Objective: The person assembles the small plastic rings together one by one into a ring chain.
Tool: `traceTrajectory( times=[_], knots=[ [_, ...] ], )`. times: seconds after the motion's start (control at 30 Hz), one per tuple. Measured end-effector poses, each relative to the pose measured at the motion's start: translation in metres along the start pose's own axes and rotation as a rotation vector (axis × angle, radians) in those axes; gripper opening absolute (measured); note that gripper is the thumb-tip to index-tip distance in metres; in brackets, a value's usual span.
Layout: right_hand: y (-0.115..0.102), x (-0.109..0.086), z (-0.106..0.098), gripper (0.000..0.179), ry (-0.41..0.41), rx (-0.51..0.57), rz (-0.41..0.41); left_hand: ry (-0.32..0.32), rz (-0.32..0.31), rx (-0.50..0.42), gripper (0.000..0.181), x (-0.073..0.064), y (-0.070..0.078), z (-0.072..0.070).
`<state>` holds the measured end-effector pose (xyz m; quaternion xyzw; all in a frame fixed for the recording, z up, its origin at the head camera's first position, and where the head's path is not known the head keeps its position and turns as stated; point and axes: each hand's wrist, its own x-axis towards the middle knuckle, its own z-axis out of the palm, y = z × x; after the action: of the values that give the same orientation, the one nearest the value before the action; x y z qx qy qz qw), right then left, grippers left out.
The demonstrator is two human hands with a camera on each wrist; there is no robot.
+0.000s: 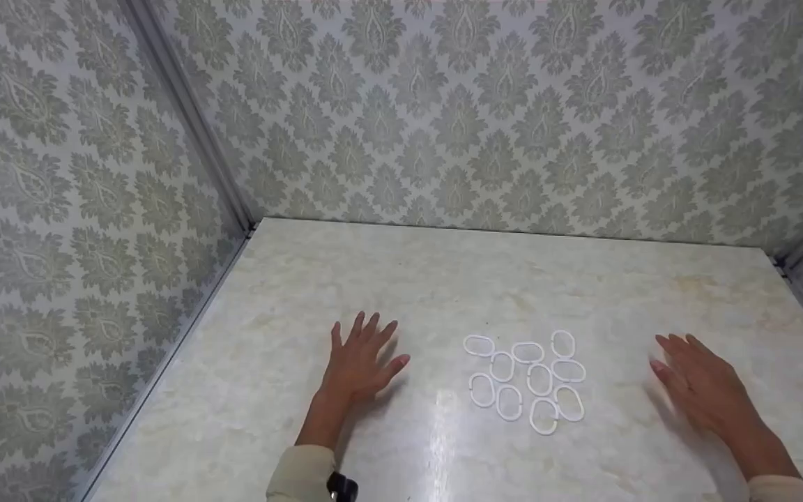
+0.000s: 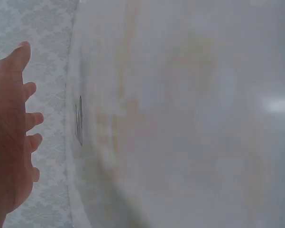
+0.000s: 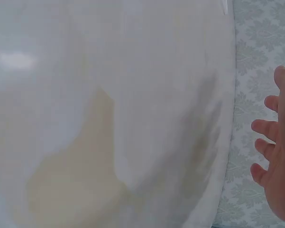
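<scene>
The largest thing is the pale, glossy table surface with marble pattern; its far edge runs along a wall covered with grey-green, leaf-patterned paper.

Over this surface are two bare hands. The left hand lies toward the left edge, its fingers straight and spread apart, its thumb pointing to the right. The right hand is toward the right edge; its fingers are loosely straight and close together, directed to the far edge and a little inward. Both hands hold nothing. I cannot tell if the left palm touches the surface; the right hand seems raised, as its shadow falls apart from it.

The smallest things are ten thin white oval rings, probably plastic. They lie flat in one cluster between the hands, about midway between the left and right edges: rightward from the left hand, leftward from the right. The left thumb seems only slightly nearer. Three rings have the long axis running left to right; the others point more toward the far edge.
</scene>
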<state>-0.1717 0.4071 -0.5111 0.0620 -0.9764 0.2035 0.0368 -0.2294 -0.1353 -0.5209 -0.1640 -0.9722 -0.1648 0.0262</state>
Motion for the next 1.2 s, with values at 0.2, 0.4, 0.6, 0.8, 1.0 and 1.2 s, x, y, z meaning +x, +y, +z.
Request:
traceTrajectory(
  times=[0.2,0.4,0.6,0.8,1.0,1.2],
  knots=[
    [-0.017,0.001,-0.001,0.069,-0.101,0.045,0.055,0.031,0.006,-0.051,0.068,-0.002,0.008,-0.003],
    [-0.032,0.005,0.001,0.061,-0.125,0.13,0.042,0.056,0.012,-0.16,0.065,-0.001,0.024,-0.004],
    [-0.047,0.008,0.007,0.045,-0.101,0.172,-0.032,0.021,-0.006,-0.238,0.061,-0.004,0.04,0.003],
    [-0.061,0.013,0.013,0.034,-0.136,0.189,-0.066,0.094,-0.002,-0.25,0.039,-0.002,0.057,0.015],
    [-0.073,0.015,0.026,0.021,-0.127,0.217,-0.056,0.091,-0.069,-0.32,0.02,0.001,0.077,0.027],
    [-0.08,0.014,0.036,0.012,-0.169,0.243,-0.042,-0.002,-0.121,-0.415,0.015,0.002,0.094,0.035]
  ],
)
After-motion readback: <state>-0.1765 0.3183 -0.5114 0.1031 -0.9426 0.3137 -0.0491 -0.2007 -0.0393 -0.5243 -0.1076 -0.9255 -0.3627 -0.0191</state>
